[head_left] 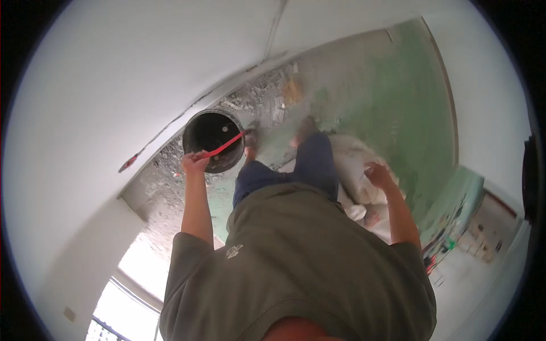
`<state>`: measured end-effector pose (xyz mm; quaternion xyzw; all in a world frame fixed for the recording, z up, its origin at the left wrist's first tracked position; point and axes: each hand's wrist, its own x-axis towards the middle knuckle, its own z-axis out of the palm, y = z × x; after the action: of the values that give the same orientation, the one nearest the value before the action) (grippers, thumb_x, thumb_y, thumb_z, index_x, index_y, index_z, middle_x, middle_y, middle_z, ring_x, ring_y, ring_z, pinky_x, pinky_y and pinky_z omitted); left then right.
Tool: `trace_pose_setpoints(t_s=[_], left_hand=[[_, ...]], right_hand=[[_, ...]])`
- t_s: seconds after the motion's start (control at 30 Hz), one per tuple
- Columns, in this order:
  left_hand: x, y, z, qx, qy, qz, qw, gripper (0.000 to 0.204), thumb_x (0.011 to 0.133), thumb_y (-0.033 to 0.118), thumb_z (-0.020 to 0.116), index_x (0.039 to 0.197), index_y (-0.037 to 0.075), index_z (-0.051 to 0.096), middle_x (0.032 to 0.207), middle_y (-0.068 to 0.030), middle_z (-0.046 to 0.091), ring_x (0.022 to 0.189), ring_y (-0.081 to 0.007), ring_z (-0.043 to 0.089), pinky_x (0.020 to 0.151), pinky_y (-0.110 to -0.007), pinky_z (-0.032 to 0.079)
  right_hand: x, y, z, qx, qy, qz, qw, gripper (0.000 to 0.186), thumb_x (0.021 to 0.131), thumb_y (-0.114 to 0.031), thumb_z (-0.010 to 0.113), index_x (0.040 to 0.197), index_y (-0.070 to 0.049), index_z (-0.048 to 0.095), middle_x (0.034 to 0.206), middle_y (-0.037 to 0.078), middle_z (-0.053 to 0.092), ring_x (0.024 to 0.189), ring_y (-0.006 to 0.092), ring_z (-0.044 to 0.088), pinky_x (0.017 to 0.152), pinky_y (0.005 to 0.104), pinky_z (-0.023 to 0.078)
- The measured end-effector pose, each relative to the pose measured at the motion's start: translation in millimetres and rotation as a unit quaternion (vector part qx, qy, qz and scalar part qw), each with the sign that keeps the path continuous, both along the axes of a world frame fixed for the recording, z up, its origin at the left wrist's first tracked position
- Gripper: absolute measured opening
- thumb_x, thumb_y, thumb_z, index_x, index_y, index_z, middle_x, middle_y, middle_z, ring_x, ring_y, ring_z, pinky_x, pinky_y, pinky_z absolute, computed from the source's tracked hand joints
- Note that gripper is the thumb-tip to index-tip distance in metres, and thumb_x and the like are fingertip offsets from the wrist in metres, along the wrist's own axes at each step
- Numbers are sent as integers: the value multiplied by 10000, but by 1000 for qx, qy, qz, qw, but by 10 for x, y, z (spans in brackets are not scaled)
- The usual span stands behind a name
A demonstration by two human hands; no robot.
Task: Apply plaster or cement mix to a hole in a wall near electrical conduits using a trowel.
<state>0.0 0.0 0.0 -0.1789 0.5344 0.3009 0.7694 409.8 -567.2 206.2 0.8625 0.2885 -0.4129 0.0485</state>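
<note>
Head: left hand (195,162) grips strap (224,145); bucket rim (186,135) near wall (125,79); right hand (380,174): grip unclear.

White walls (114,85), dusty green floor (412,96) — grey in patches, bright window (126,311)

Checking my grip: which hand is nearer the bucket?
Left. Your left hand is by the bucket, gripping a red strap; your right hand is farther right, near a pale sack.
</note>
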Motion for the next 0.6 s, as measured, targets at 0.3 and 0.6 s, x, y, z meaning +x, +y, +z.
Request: trace_pose_setpoints(t_s=[0.3,0.6], left_hand=[[1521,-430,413,-22,189,79,979,162,751,12,459,662,98,355,609,-68,404,630,-265,455,788,-514,438],[2739,-1330,-214,-63,50,161,984,149,698,8,483,630,98,386,617,-59,419,660,-270,470,818,-476,437]], right_hand=[[2001,1398,-361,122,63,93,986,396,880,-238,614,1233,-61,586,946,169,694,876,370,665,766,443,529],[3449,1541,-279,59,-19,63,996,374,906,-263,540,1217,-64,600,977,213,672,916,361,656,814,432,509]])
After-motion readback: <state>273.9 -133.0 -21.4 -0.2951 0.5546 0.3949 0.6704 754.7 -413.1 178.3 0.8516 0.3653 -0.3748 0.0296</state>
